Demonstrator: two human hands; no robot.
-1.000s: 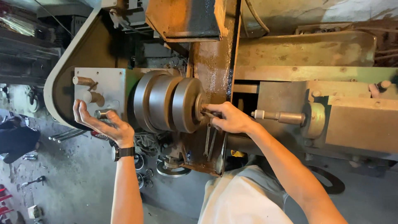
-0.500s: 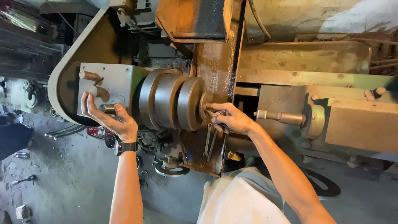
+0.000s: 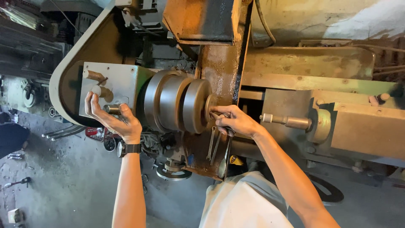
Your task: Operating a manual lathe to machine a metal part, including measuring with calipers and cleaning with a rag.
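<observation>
Seems to be a setting-up step at the lathe, with both hands on the machine. Left hand (image 3: 112, 120), on the far side of the chuck (image 3: 177, 105) from the right, cupped around a short steel handle (image 3: 110, 109) on the grey gearbox (image 3: 126, 80): fingers curled under it, thumb laid over the top, a round pale knob (image 3: 96, 90) just beyond the fingertips. Right hand (image 3: 236, 122) against the chuck's flat face, at its centre, fingers pressed together and bent as if pinching something small there; cannot tell what, hidden by the knuckles. Two thin wrenches (image 3: 213, 143) hanging just below that hand, close to the chuck's rim. Tailstock spindle (image 3: 287, 122) well apart from the chuck, past the right wrist, pointing back at it. Watch (image 3: 128, 148) on the left wrist. Judging by this, calls next for a firm, unhurried pull on the handle while keeping the right fingers steady on the face, and for getting those fingers clear of the chuck ahead of any spin.
</observation>
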